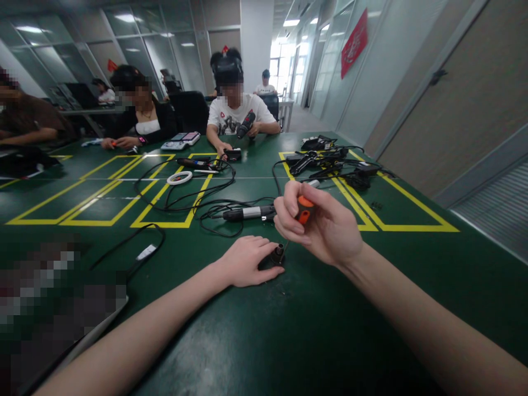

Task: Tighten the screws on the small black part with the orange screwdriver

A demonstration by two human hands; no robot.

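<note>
A green table (371,313) fills the lower frame. Red banner (355,44), upper right: lettering illegible. Right hand (322,223), centre, is closed around an orange-handled screwdriver (305,210). Left hand (247,261) pinches a small dark part (278,255) against the table, frame centre. Step in hand appears to be screwdriving; tip contact cannot be confirmed. Next move calls for a seated tip and braced part. Cable label (146,252), left of centre: unreadable.
</note>
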